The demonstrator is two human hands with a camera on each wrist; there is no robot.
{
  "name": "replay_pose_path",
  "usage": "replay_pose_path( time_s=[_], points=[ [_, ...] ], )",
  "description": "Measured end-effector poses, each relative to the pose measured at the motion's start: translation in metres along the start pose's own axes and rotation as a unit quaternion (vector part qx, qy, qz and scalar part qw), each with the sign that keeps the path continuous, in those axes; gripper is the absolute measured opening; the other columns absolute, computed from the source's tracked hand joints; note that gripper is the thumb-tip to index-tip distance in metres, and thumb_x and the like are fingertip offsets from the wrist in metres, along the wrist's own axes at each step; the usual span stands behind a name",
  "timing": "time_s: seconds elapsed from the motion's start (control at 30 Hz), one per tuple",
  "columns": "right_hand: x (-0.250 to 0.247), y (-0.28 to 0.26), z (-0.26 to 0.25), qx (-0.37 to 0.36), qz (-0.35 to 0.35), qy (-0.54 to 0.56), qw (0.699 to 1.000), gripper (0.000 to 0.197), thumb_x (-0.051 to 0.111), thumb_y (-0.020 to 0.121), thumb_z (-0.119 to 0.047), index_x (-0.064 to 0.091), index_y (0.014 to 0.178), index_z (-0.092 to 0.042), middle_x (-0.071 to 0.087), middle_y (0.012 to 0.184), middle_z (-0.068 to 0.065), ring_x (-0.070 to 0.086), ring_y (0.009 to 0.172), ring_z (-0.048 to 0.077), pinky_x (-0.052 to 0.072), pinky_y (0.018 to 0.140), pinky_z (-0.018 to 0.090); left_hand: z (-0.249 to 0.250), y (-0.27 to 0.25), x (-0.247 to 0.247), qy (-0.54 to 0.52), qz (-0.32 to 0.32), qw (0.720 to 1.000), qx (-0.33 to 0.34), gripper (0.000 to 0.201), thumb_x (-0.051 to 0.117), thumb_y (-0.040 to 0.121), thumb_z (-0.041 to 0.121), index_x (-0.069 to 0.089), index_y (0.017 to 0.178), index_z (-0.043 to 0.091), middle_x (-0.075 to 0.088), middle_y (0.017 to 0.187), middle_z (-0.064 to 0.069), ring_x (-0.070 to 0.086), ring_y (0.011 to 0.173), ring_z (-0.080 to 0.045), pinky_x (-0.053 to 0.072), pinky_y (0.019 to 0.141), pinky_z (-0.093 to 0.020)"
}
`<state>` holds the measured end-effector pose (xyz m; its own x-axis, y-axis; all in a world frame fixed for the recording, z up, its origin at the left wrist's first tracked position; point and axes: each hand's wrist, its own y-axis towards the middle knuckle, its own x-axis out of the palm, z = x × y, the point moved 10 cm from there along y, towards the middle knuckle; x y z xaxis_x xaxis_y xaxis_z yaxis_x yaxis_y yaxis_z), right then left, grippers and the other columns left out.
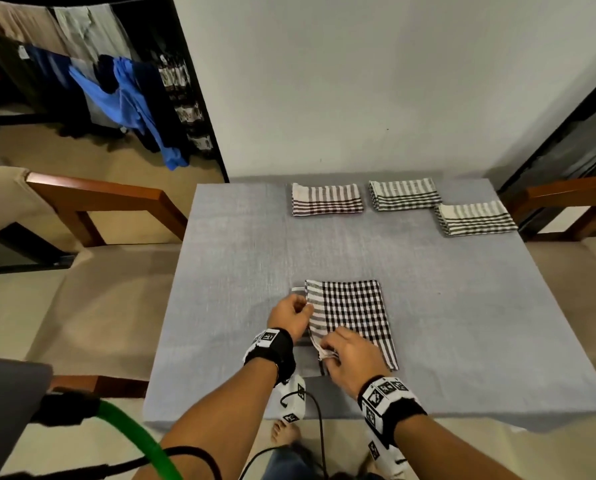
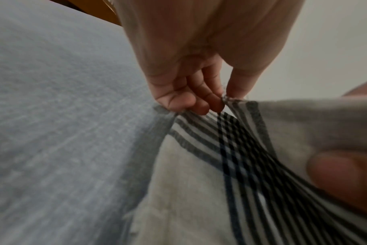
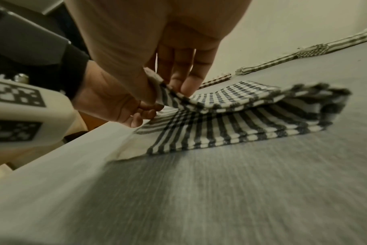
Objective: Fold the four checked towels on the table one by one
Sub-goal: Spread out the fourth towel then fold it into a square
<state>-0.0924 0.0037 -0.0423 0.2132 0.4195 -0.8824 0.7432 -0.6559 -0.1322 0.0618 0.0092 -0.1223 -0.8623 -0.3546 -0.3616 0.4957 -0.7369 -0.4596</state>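
Soft, even indoor light in the head view, with faint shadows and wide-angle bending at the edges. Both wrist views are dimmer and warmer; the tablecloth (image 3: 220, 190) streaks with blur, and a near fingertip (image 2: 335, 174) is out of focus.

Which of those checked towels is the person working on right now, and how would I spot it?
Start at the grey cloth-covered table. Three folded checked towels lie along its far edge by the wall. The black-and-white checked towel in question lies alone near the front edge, larger and flatter than those, with the left hand and right hand pinching its left side.
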Motion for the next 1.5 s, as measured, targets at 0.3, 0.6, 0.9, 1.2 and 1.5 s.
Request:
replay_pose_path(
  time_s=[0.3,0.6,0.9,1.2,1.5],
  points=[
    [0.028,-0.004,-0.014,-0.022,-0.028,-0.041,0.999,0.027,0.073,0.065,-0.019,0.063,0.087,-0.03,0.057,0.084,-0.012,0.059,0.071,0.011,0.049,0.059,0.024,-0.004,-0.005,-0.014,0.059,-0.014,0.998,0.004,0.007,0.065,0.088,0.029,0.06,0.091,0.024,0.068,0.087,0.002,0.065,0.083,-0.02,0.055,0.08,-0.035],
    [0.038,-0.002,-0.025,-0.034,-0.015,-0.056,0.998,0.025,0.072,0.066,-0.02,0.064,0.089,-0.028,0.059,0.085,-0.01,0.059,0.073,0.012,0.051,0.062,0.028,-0.013,0.002,-0.022,0.035,-0.006,0.999,-0.016,0.01,0.065,0.085,0.025,0.059,0.092,0.023,0.067,0.087,0.0,0.066,0.081,-0.021,0.058,0.078,-0.043],
    [0.05,-0.005,-0.023,-0.033,-0.02,-0.094,0.995,0.02,0.062,0.071,-0.025,0.063,0.091,-0.029,0.06,0.088,-0.01,0.059,0.076,0.013,0.051,0.064,0.028,0.0,-0.001,-0.032,0.142,0.046,0.988,0.031,0.029,0.055,0.095,0.044,0.063,0.103,0.017,0.067,0.091,0.001,0.061,0.082,-0.017,0.045,0.071,-0.026],
    [0.048,-0.017,-0.024,-0.071,0.014,-0.106,0.992,0.016,0.062,0.078,-0.025,0.068,0.092,-0.022,0.061,0.095,-0.005,0.058,0.08,0.016,0.05,0.063,0.03,-0.008,0.013,-0.032,0.11,0.002,0.994,-0.01,0.022,0.064,0.09,0.046,0.062,0.084,0.024,0.07,0.074,0.0,0.069,0.07,-0.018,0.057,0.069,-0.031],
    [0.054,-0.021,-0.024,-0.082,0.036,-0.135,0.987,0.023,0.053,0.087,-0.027,0.071,0.098,-0.02,0.062,0.096,-0.001,0.059,0.083,0.02,0.052,0.064,0.034,-0.004,0.013,-0.035,0.122,-0.012,0.992,-0.016,0.027,0.063,0.092,0.042,0.067,0.085,0.017,0.069,0.067,0.0,0.067,0.062,-0.016,0.05,0.057,-0.024]
  ],
)
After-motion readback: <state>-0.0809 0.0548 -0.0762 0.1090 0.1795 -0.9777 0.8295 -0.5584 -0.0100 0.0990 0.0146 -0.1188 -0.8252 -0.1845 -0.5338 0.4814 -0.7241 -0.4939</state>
